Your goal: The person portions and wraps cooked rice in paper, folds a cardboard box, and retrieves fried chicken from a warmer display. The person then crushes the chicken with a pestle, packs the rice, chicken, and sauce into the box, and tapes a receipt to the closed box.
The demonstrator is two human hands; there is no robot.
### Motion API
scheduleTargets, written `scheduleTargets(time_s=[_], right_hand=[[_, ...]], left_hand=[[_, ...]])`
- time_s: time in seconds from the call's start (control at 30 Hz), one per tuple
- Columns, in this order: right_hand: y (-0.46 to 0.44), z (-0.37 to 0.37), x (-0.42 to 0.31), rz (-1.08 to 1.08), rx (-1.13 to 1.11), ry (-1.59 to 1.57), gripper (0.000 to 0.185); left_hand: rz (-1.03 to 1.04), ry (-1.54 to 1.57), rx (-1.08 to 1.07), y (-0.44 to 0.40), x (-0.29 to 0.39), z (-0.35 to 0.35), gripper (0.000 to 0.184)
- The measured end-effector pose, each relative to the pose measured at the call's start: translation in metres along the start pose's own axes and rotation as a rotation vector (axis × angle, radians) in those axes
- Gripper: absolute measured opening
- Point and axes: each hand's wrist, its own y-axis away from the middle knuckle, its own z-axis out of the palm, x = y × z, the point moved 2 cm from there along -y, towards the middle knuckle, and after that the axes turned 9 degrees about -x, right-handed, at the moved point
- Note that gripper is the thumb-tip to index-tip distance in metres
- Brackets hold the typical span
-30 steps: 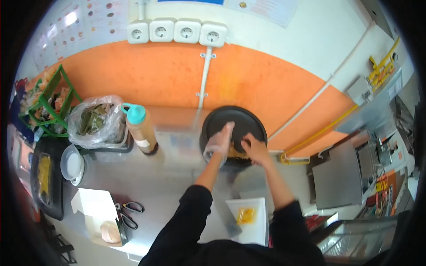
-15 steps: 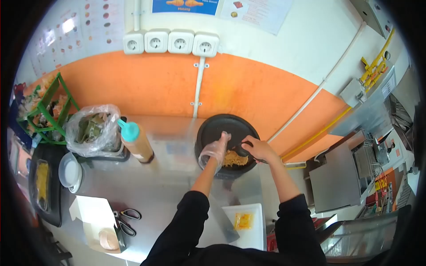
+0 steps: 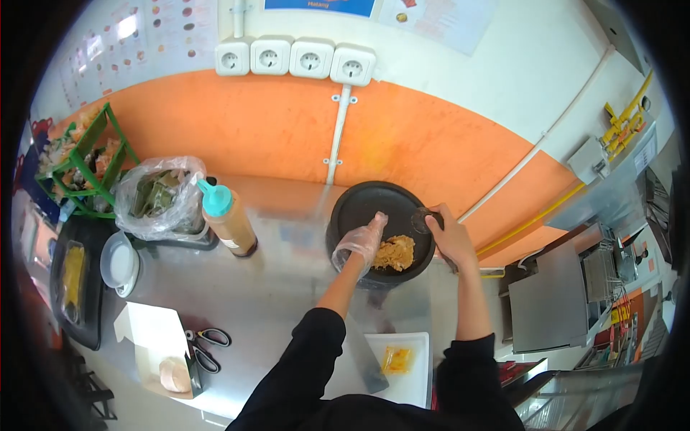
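Food (image 3: pixel 396 253) in black bowl (image 3: pixel 368 205). Left hand (image 3: pixel 364 241), clear-gloved, open, fingers extended beside food; contact unclear. Right hand (image 3: pixel 451 237) closed round dark tool (image 3: pixel 420 220) at bowl's right rim.

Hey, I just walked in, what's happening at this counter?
Someone has golden-brown food in a round black dish. Their left hand, in a clear plastic glove, is right beside the food, while their right hand grips a dark tool near the rim. Scissors and an open box lie to the left.
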Motion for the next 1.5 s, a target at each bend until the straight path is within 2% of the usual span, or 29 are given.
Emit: scheduleTargets(time_s=[0.07,0.13,0.2,0.23,0.37,0.47,0.5,0.53,0.57,0.6,0.67,0.7,0.8,0.87,0.93,1.0,1.03,1.07,1.1,1.13,1.2,1.23,1.27,1.33,1.37,1.4,1.47,1.5], right_hand=[[-0.03,0.043,0.05,-0.104,-0.032,0.153,0.033],[-0.041,0.045,0.048,-0.203,0.008,0.243,0.034],[-0.023,0.027,0.015,0.2,-0.309,0.11,0.032],[-0.037,0.025,0.031,0.102,-0.335,0.064,0.031],[-0.009,-0.014,-0.02,-0.058,-0.11,-0.053,0.031],[0.02,-0.008,-0.051,-0.036,-0.096,-0.123,0.031],[0.014,0.022,-0.04,0.021,-0.193,-0.054,0.037],[-0.029,0.091,0.033,-0.331,-0.117,0.159,0.037],[0.0,0.077,-0.004,-0.074,-0.206,0.105,0.037],[-0.012,0.067,-0.01,-0.091,-0.194,0.12,0.037],[-0.011,0.064,-0.005,-0.024,-0.348,0.108,0.034],[-0.002,0.049,-0.019,0.06,-0.405,0.061,0.033],[0.016,0.013,-0.035,-0.009,-0.256,-0.054,0.033],[0.022,0.003,-0.032,0.017,-0.207,-0.077,0.032],[0.016,0.013,-0.011,-0.025,0.021,-0.07,0.03],[-0.004,0.044,0.026,-0.012,-0.059,-0.005,0.031],[-0.015,0.05,0.042,-0.03,-0.112,0.077,0.032],[-0.019,0.051,0.048,-0.048,-0.155,0.148,0.033],[-0.007,0.029,0.02,0.164,-0.336,0.071,0.033],[-0.006,0.019,0.017,0.147,-0.309,0.077,0.033],[-0.005,0.009,0.023,0.131,-0.295,-0.133,0.032],[-0.005,0.007,0.029,0.076,-0.175,-0.203,0.031],[0.002,0.003,0.03,0.071,-0.179,-0.206,0.031],[0.022,-0.019,0.021,-0.019,0.021,-0.339,0.031],[0.028,-0.026,0.023,-0.023,0.025,-0.35,0.031],[0.035,-0.031,0.027,-0.02,0.053,-0.388,0.031],[0.044,-0.033,0.037,-0.006,0.084,-0.437,0.031],[0.047,-0.034,0.042,-0.018,0.111,-0.455,0.031]], left_hand=[[-0.008,-0.002,-0.029,0.004,-0.014,0.012,0.066],[0.064,-0.023,-0.027,-0.005,-0.005,0.004,0.067],[0.033,-0.059,-0.037,0.001,-0.008,0.01,0.066],[0.013,-0.092,-0.027,0.0,-0.003,0.007,0.066],[-0.032,-0.069,0.035,0.013,0.015,-0.007,0.066],[-0.04,0.122,0.068,-0.006,-0.006,-0.001,0.065],[0.027,0.286,0.081,-0.012,-0.011,-0.003,0.071],[0.147,0.522,0.128,-0.024,-0.021,0.006,0.071],[0.279,0.753,0.156,-0.035,-0.032,0.016,0.072],[0.303,0.759,0.164,-0.038,-0.022,0.009,0.072],[0.235,0.611,0.165,-0.017,-0.014,0.008,0.074],[0.239,0.66,0.197,-0.027,-0.018,0.013,0.073],[0.212,0.578,0.097,-0.028,-0.019,0.008,0.073],[0.174,0.612,0.145,-0.018,-0.012,0.006,0.074],[-0.032,0.272,0.133,-0.013,-0.007,-0.002,0.07],[-0.139,0.094,0.1,-0.016,-0.028,0.005,0.068],[-0.092,0.026,0.045,-0.034,-0.042,0.013,0.063],[-0.021,0.133,-0.009,-0.011,-0.014,0.007,0.058],[0.043,0.244,-0.068,0.014,0.015,0.002,0.055],[0.074,0.237,-0.062,0.018,0.017,0.0,0.055],[0.202,-0.287,-0.037,0.027,0.03,-0.011,0.06],[0.127,-0.249,-0.094,0.037,0.038,-0.009,0.069],[0.124,-0.253,-0.089,0.037,0.039,-0.006,0.069],[0.55,-0.546,-0.113,0.03,0.044,0.004,0.079],[0.649,-0.707,-0.099,0.015,0.035,0.015,0.083],[0.646,-0.715,-0.105,0.024,0.053,0.019,0.083],[0.354,-0.845,-0.211,0.037,0.073,0.03,0.08],[0.385,-0.914,-0.163,0.031,0.064,0.037,0.076]])
